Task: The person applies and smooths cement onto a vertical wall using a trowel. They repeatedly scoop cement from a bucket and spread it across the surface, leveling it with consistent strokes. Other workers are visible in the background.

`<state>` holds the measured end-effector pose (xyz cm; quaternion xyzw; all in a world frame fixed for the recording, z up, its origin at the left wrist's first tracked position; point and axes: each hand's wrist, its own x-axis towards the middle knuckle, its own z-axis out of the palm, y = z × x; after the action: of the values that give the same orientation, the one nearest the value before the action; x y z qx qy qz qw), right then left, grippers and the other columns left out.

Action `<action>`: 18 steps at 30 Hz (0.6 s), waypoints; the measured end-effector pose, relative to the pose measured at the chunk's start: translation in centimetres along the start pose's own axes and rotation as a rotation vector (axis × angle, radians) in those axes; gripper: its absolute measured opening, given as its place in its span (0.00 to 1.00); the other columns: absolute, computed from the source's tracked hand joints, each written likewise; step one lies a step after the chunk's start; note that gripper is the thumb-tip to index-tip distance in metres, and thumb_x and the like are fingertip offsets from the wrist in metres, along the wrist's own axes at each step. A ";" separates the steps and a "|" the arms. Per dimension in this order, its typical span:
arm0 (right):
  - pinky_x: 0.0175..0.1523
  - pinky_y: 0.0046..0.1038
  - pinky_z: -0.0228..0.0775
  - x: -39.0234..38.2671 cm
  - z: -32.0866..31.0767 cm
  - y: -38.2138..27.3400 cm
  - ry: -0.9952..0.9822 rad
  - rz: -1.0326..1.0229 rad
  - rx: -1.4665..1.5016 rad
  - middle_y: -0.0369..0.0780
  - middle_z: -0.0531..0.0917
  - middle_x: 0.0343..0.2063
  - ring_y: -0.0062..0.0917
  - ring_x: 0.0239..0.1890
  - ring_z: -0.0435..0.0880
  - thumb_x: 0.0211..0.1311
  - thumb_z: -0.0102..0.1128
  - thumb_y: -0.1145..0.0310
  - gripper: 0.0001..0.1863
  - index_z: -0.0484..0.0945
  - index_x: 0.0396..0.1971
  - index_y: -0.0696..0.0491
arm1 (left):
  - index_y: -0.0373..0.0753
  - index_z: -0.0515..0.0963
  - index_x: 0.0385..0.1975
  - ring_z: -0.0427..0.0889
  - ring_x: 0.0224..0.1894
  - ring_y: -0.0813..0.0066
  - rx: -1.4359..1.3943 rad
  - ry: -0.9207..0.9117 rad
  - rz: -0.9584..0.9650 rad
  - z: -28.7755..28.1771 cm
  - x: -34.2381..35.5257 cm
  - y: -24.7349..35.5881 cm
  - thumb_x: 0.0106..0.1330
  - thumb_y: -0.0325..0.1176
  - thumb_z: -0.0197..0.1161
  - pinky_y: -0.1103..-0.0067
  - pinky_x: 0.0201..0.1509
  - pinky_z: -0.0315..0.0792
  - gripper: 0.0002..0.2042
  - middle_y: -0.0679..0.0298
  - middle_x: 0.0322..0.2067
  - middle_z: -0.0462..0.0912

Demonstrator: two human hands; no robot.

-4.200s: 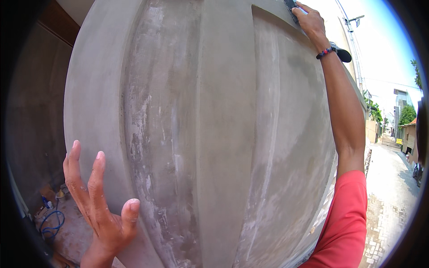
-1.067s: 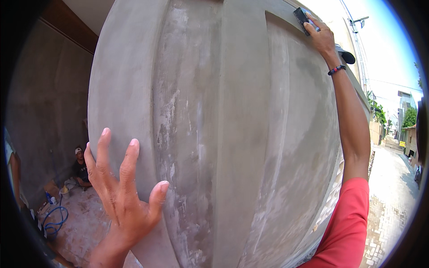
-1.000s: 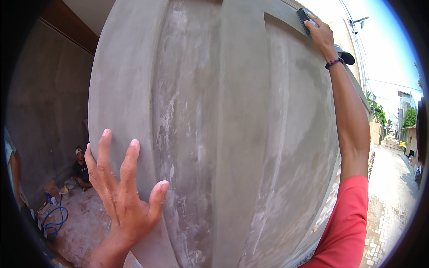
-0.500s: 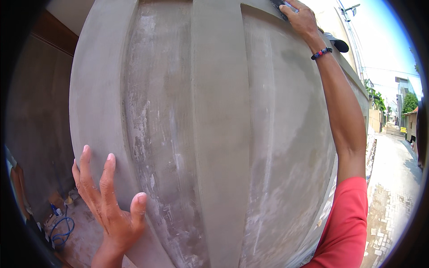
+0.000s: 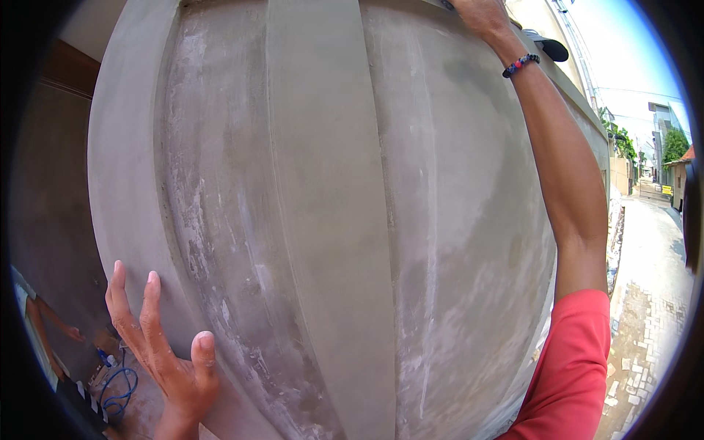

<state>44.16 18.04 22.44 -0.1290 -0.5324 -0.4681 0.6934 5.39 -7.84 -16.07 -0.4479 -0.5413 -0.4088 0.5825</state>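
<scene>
1. A grey plastered pillar (image 5: 330, 220) fills most of the view, close in front of the person and blocking nearly everything behind it.
2. To the lower left, past the pillar's edge, lies a coil of blue cable (image 5: 117, 385) on the ground, and another person's arm (image 5: 51, 323) shows at the left rim. To the right runs a paved lane (image 5: 645, 323) with houses and trees far off.
3. The pillar stands upright, its long axis running top to bottom; a raised flat band (image 5: 323, 183) runs the same way down its face (the lens bends its edges outward).
4. The left hand (image 5: 165, 352) lies flat against the pillar's lower left edge, fingers spread, holding nothing.
5. The right hand (image 5: 480, 15) reaches high to the pillar's top right, a beaded bracelet (image 5: 521, 64) on the wrist and a red sleeve (image 5: 568, 367) below.
6. That hand is cut off by the top edge, so its grip cannot be told; a dark object (image 5: 546, 48) just behind the wrist is hard to make out.
</scene>
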 end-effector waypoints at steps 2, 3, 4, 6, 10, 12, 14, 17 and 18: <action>0.63 0.37 0.70 -0.2 -1.9 0.7 -0.039 0.008 0.080 0.50 0.83 0.52 0.43 0.57 0.81 0.62 0.56 0.60 0.22 0.83 0.52 0.55 | 0.43 0.67 0.67 0.53 0.74 0.41 0.007 -0.006 -0.005 0.0 0.0 0.0 0.71 0.62 0.48 0.45 0.73 0.49 0.33 0.44 0.71 0.56; 0.63 0.37 0.70 -0.4 -2.8 1.4 -0.058 0.011 0.121 0.50 0.83 0.52 0.42 0.56 0.81 0.62 0.56 0.60 0.22 0.83 0.52 0.55 | 0.43 0.67 0.67 0.53 0.74 0.41 0.006 -0.006 0.005 0.0 0.0 -0.1 0.71 0.62 0.48 0.45 0.72 0.49 0.34 0.44 0.71 0.56; 0.62 0.36 0.71 -0.8 -3.4 3.5 -0.098 0.057 -0.027 0.50 0.83 0.52 0.43 0.56 0.81 0.62 0.56 0.60 0.22 0.83 0.52 0.55 | 0.43 0.67 0.67 0.53 0.74 0.40 -0.005 0.001 0.015 0.2 0.1 -0.1 0.71 0.63 0.48 0.45 0.72 0.49 0.34 0.44 0.71 0.55; 0.61 0.36 0.72 -1.4 -3.3 7.6 -0.179 0.141 -0.319 0.50 0.83 0.52 0.43 0.55 0.82 0.62 0.55 0.60 0.23 0.82 0.53 0.55 | 0.42 0.67 0.67 0.53 0.74 0.40 -0.028 0.006 0.023 0.2 0.4 0.0 0.71 0.63 0.48 0.44 0.72 0.49 0.34 0.44 0.72 0.55; 0.58 0.39 0.73 -2.2 -1.3 -0.1 0.081 -0.048 0.015 0.51 0.85 0.47 0.44 0.53 0.83 0.62 0.56 0.60 0.21 0.84 0.48 0.57 | 0.41 0.66 0.67 0.52 0.74 0.39 0.002 -0.005 0.005 -0.1 0.5 0.4 0.71 0.62 0.49 0.44 0.72 0.48 0.34 0.43 0.71 0.55; 0.59 0.40 0.73 0.2 -0.6 -0.7 0.070 -0.055 0.162 0.52 0.85 0.45 0.44 0.53 0.82 0.62 0.56 0.59 0.20 0.84 0.47 0.57 | 0.40 0.66 0.67 0.52 0.73 0.38 0.003 -0.010 0.003 0.0 0.4 0.5 0.70 0.61 0.50 0.43 0.72 0.47 0.34 0.42 0.71 0.55; 0.57 0.41 0.73 1.3 -0.6 0.4 -0.120 0.135 -0.194 0.52 0.85 0.43 0.46 0.50 0.83 0.62 0.56 0.59 0.20 0.84 0.45 0.58 | 0.40 0.66 0.67 0.52 0.73 0.38 -0.016 -0.015 -0.004 -0.3 0.3 0.4 0.70 0.60 0.51 0.43 0.72 0.46 0.35 0.41 0.71 0.55; 0.58 0.34 0.75 1.9 -1.5 7.0 -0.106 0.406 -0.201 0.44 0.87 0.50 0.32 0.52 0.86 0.64 0.60 0.48 0.25 0.81 0.59 0.38 | 0.38 0.65 0.68 0.53 0.73 0.38 -0.029 -0.002 0.034 -0.2 0.6 0.4 0.70 0.60 0.52 0.42 0.73 0.45 0.35 0.41 0.71 0.55; 0.58 0.34 0.75 1.5 -0.4 5.5 -0.086 0.353 -0.171 0.44 0.87 0.49 0.32 0.51 0.86 0.64 0.60 0.48 0.25 0.82 0.59 0.40 | 0.38 0.65 0.68 0.53 0.73 0.38 -0.009 -0.021 0.028 -0.4 0.7 0.2 0.70 0.59 0.52 0.42 0.73 0.45 0.35 0.40 0.71 0.55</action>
<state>48.76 19.92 25.31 -0.2988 -0.4887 -0.3769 0.7279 5.71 -8.16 -15.38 -0.4623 -0.5390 -0.3984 0.5805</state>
